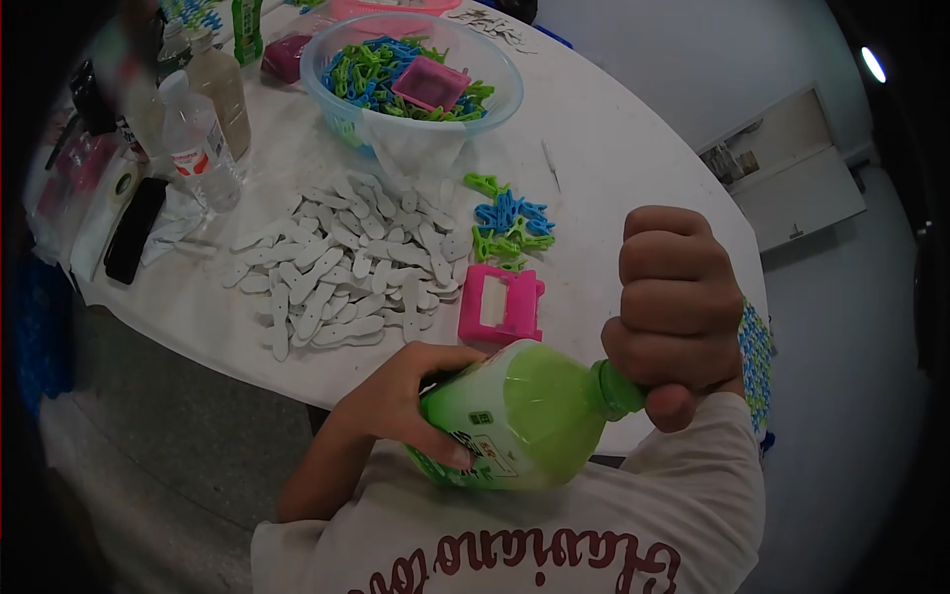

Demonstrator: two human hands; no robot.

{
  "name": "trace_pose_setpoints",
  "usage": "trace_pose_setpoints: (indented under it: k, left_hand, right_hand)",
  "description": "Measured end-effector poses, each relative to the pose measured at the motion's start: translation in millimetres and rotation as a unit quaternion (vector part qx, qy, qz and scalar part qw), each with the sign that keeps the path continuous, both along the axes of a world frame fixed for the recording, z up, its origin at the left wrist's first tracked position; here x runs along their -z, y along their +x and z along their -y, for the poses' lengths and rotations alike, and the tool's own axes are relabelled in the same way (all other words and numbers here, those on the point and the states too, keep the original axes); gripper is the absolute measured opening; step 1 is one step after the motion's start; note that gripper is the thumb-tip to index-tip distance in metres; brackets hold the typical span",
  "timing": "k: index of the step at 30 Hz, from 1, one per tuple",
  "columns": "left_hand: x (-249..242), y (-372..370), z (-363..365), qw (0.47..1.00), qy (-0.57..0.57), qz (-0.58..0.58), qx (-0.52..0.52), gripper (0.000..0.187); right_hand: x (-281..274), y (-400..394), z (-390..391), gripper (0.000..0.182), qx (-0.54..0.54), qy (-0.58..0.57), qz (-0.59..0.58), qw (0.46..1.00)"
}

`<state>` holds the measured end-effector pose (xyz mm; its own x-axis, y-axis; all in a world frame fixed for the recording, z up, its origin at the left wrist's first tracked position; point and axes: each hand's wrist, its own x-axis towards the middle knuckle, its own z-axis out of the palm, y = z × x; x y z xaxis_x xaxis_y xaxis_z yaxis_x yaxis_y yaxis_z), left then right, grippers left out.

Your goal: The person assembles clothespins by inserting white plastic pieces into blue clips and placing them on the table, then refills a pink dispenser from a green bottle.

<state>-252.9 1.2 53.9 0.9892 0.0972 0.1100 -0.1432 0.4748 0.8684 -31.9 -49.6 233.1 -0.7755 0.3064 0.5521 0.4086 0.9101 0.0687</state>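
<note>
A large green plastic bottle (539, 416) lies tilted in front of my chest, its neck pointing right. My left hand (411, 401) is wrapped round the label side of its body. My right hand (678, 307) is closed in a fist at the bottle's mouth, around the green cap (618, 391), which the fingers partly hide. Just beyond the bottle stands a pink plastic box (500, 305) with a pale insert. Behind that lie blue and green clothes pegs (510, 218). To the left spreads a heap of flat white plastic pieces (346, 262).
A translucent basin (411, 129) full of pegs stands at the back, with a small pink tray (430, 84) inside. Clear bottles (203, 144) and a black phone-like object (137, 230) sit at the left. A thin pointed tool (550, 165) lies on the white table (614, 139).
</note>
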Motion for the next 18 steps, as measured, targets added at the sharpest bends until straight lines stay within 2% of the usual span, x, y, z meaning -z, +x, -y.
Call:
trace_pose_setpoints:
  k: [2, 3, 4, 5, 6, 7, 8, 11, 12, 14, 15, 17, 18]
  left_hand:
    - [-6.1, -1.5, 3.5, 0.992, 0.063, 0.009, -0.11, 0.082]
    - [-9.8, -3.6, 6.6, 0.992, 0.064, 0.01, -0.108, 0.082]
    - [-14.8, -7.0, 10.6, 0.962, 0.151, -0.012, -0.228, 0.084]
    - [-20.1, -10.1, 12.2, 0.909, 0.235, -0.035, -0.344, 0.086]
    - [-25.8, -13.4, 12.1, 0.908, 0.234, -0.036, -0.344, 0.086]
    - [-31.9, -17.2, 11.1, 0.835, 0.353, -0.073, -0.416, 0.086]
    - [-36.5, -20.6, 9.7, 0.739, 0.464, -0.109, -0.476, 0.087]
    - [-42.8, -31.3, -5.2, 0.708, 0.517, -0.114, -0.467, 0.085]
    - [-40.4, -33.5, -9.6, 0.707, 0.52, -0.114, -0.467, 0.085]
    - [-31.5, -35.2, -16.7, 0.84, 0.37, -0.05, -0.394, 0.084]
    - [-28.8, -33.6, -16.7, 0.838, 0.372, -0.051, -0.395, 0.084]
    - [-24.0, -26.4, -13.9, 0.891, 0.329, -0.031, -0.312, 0.084]
    - [-20.8, -23.4, -9.8, 0.89, 0.331, -0.03, -0.311, 0.084]
  right_hand:
    - [-4.5, 3.0, 5.1, 0.044, 0.053, -0.023, 0.03, 0.998]
    - [-4.3, 7.8, 6.7, 0.044, 0.055, -0.022, 0.031, 0.998]
    - [-1.3, 14.9, 8.0, 0.042, 0.129, -0.024, 0.037, 0.991]
    - [3.2, 19.9, 8.1, 0.041, 0.201, -0.026, 0.043, 0.978]
    - [10.3, 19.9, 11.9, 0.041, 0.2, -0.027, 0.043, 0.978]
    - [18.9, 17.9, 18.3, 0.04, 0.289, -0.041, 0.053, 0.955]
    - [26.4, 18.2, 20.6, 0.039, 0.375, -0.056, 0.063, 0.923]
    - [45.2, 25.6, 18.0, 0.036, 0.336, -0.11, 0.033, 0.935]
    - [45.1, 25.7, 16.9, 0.036, 0.335, -0.108, 0.03, 0.935]
    - [43.9, 25.3, 11.2, 0.035, 0.223, -0.021, -0.041, 0.974]
    - [41.8, 25.2, 8.0, 0.035, 0.22, -0.019, -0.042, 0.974]
    - [34.1, 25.0, 4.4, 0.036, 0.121, 0.014, -0.008, 0.993]
    - [31.4, 23.3, 5.4, 0.036, 0.122, 0.016, -0.009, 0.992]
